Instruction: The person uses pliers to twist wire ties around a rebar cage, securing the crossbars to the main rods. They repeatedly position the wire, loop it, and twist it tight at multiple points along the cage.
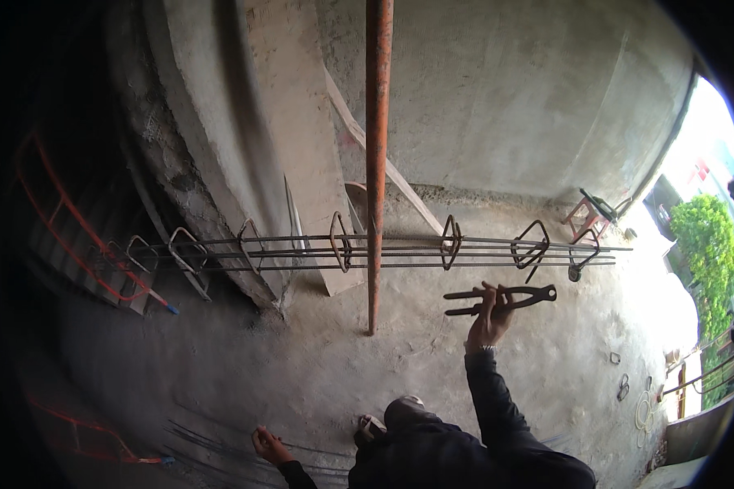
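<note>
My right hand (486, 324) is closed around a pair of dark end-cutting pincers (534, 297), held with the jaws pointing right. The pincers are just in front of a rebar cage (451, 242), apart from it in the picture. Long steel bars run left to right through several bent stirrups, which are spaced along the cage. My left hand (271, 447) is low, left of my body, with its fingers curled. Whatever it may hold is too small to make out. Thin steel rods (212, 444) lie on the floor near that hand.
A rusty orange post (377, 122) stands upright by the cage's middle. Planks (302, 122) lean against the concrete wall (506, 98). A small stool (589, 213) stands beyond the cage's right end. Orange metal frames (73, 216) are at left. Loose stirrups (623, 387) and a pale coil (644, 410) lie right.
</note>
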`<state>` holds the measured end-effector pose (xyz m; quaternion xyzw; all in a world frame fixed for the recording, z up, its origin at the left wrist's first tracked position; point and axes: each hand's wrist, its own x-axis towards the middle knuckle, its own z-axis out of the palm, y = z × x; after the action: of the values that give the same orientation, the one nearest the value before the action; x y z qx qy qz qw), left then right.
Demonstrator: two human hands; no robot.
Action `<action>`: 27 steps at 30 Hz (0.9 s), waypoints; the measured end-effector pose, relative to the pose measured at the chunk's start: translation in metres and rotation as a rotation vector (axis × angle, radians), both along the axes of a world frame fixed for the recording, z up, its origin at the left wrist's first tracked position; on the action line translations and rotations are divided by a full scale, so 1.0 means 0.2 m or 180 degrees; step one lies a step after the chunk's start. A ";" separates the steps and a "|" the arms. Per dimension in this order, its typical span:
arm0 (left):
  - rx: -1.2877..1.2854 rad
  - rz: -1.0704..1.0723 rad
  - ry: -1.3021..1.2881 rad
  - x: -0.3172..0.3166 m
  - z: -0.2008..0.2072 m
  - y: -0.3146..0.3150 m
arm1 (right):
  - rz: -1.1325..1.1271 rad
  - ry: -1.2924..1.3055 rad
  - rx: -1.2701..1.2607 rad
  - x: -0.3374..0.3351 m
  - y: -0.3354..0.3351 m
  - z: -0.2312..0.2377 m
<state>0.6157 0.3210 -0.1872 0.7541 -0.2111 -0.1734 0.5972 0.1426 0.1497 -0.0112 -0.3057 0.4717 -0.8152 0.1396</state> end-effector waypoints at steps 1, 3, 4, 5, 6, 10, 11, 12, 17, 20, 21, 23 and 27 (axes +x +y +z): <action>0.0265 0.0279 -0.0182 0.07 -0.04 0.02 | -0.0104 0.0246 -0.0090 0.00 -0.10 0.07; 0.0495 0.0445 -0.0539 0.19 -0.13 0.08 | -0.0043 0.0674 -0.0364 0.00 -0.31 0.20; 0.0550 0.0377 -0.0609 0.24 -0.18 0.11 | -0.0332 0.1277 -0.0312 0.02 -0.41 0.24; 0.0606 0.0313 -0.0667 0.27 -0.23 0.11 | -0.0333 0.1426 -0.0013 0.02 -0.49 0.27; 0.0629 0.0175 -0.0571 0.28 -0.29 0.12 | -0.0288 0.1659 0.0186 0.03 -0.56 0.28; 0.0265 -0.0225 -0.0050 0.16 -0.41 0.14 | -0.0127 0.1655 0.0569 0.09 -0.78 0.26; 0.0027 -0.0289 0.0094 0.12 -0.40 0.11 | -0.0125 0.1604 0.0642 0.09 -0.81 0.26; 0.0084 -0.0324 0.0143 0.08 -0.38 0.07 | -0.0236 0.1469 0.0944 0.10 -0.83 0.25; 0.0262 -0.0636 0.0292 -0.06 -0.19 -0.25 | -0.0475 0.1298 0.0761 0.10 -0.85 0.28; 0.0122 -0.1120 0.0379 0.06 -0.10 -0.52 | -0.0504 0.0922 0.0594 0.09 -0.86 0.30; 0.0133 -0.1264 0.0146 0.11 -0.07 -0.61 | -0.0512 0.0993 0.0381 0.09 -0.87 0.30; 0.0043 -0.1665 -0.0083 0.23 -0.03 -0.80 | -0.0461 0.1251 -0.0020 0.09 -0.87 0.29; -0.0009 -0.1939 -0.0747 0.42 0.10 -1.22 | -0.0969 0.1229 0.0562 0.06 -0.84 0.29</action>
<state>0.7004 0.0762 -0.1680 0.6703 -0.4947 -0.2558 0.4905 0.1550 -0.0189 0.0464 -0.3677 0.5995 -0.7090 -0.0511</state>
